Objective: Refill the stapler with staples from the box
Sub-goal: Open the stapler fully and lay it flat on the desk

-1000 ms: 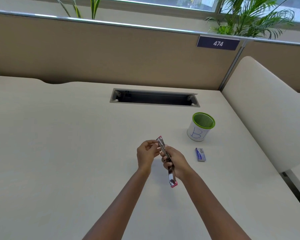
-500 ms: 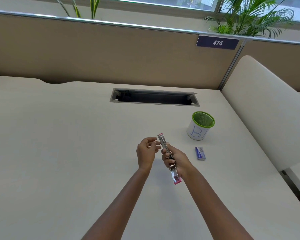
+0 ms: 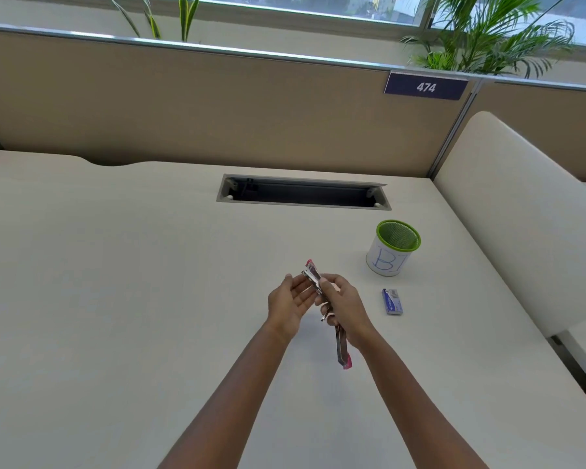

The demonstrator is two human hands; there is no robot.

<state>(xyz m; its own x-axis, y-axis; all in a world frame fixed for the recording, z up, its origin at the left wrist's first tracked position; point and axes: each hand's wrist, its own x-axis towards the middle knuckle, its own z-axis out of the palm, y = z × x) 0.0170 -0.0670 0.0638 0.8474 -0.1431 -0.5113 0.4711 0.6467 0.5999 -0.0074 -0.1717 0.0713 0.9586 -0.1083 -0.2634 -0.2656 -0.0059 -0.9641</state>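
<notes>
A pink and silver stapler (image 3: 341, 346), swung open into one long strip, is held above the desk in the middle of the view. My right hand (image 3: 344, 304) grips it around its middle. My left hand (image 3: 290, 301) is beside the stapler's far end, palm turned toward it and fingers spread, with the fingertips close to the metal; I cannot tell whether they touch. A small blue staple box (image 3: 392, 301) lies flat on the desk to the right of my hands.
A white pen cup with a green rim (image 3: 391, 248) stands beyond the staple box. A cable slot (image 3: 303, 192) is cut into the desk (image 3: 115, 282) further back. A beige partition runs along the back, and a cream divider (image 3: 521, 211) bounds the right side.
My left hand has let go of the stapler's far end and opened its fingers. The stapler has tipped a little in my right hand.
</notes>
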